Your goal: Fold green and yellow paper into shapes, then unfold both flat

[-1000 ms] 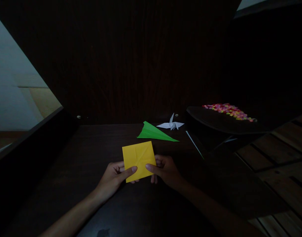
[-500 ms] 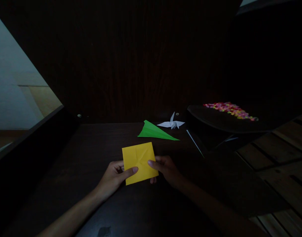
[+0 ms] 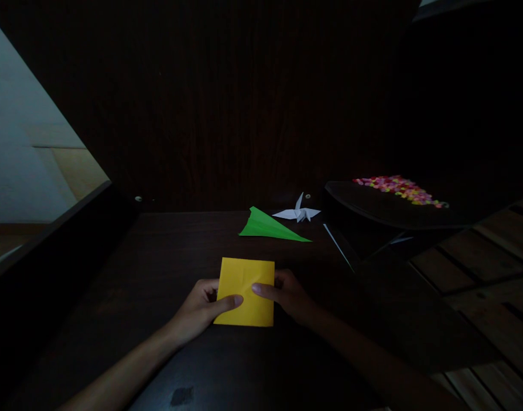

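A square of folded yellow paper [image 3: 246,277] is held over the dark tabletop, one hand at each side. My left hand [image 3: 201,305] grips its left edge, thumb on the front and fingers mostly hidden behind. On the right edge, my right hand [image 3: 289,294] pinches it the same way, its thumb near the middle. Faint creases run across the paper's face. Beyond it lies a green paper plane [image 3: 270,227] with its nose to the right. A white origami crane [image 3: 298,213] sits just behind the plane.
A thin white strip [image 3: 338,246] lies on the table [image 3: 167,251] to the right. Farther right, a dark raised shelf [image 3: 364,205] bears a heap of small colourful pieces [image 3: 401,189]. A dark panel [image 3: 244,103] rises at the back, and a low side wall [image 3: 51,225] borders the left.
The yellow paper has turned slightly clockwise and moved a little lower, and its face now shows fewer creases. Both hands keep hold of it. The plane and crane stay in place.
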`<state>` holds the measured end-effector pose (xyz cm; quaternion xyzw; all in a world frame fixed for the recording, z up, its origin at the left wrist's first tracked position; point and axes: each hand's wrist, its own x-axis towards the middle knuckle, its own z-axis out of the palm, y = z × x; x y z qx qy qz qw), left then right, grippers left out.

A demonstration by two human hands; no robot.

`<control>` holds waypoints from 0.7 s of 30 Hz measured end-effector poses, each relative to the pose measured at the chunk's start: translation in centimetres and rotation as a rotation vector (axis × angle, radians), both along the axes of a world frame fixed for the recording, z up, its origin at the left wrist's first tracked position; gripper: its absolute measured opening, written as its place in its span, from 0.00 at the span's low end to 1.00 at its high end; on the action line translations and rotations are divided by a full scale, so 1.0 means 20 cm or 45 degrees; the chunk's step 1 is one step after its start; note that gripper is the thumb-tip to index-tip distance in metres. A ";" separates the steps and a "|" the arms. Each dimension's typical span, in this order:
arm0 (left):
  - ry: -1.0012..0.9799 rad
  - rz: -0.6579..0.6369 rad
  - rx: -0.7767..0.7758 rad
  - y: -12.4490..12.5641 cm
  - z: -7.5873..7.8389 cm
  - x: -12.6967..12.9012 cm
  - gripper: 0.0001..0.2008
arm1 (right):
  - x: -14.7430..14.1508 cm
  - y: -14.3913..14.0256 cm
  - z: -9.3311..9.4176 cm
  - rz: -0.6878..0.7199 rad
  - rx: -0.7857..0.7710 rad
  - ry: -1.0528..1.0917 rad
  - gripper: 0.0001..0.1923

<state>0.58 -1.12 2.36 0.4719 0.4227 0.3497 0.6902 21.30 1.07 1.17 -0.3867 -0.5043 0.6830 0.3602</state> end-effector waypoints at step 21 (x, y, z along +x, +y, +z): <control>-0.064 -0.083 -0.070 -0.01 0.01 0.01 0.16 | -0.01 -0.02 0.01 -0.054 -0.161 0.082 0.17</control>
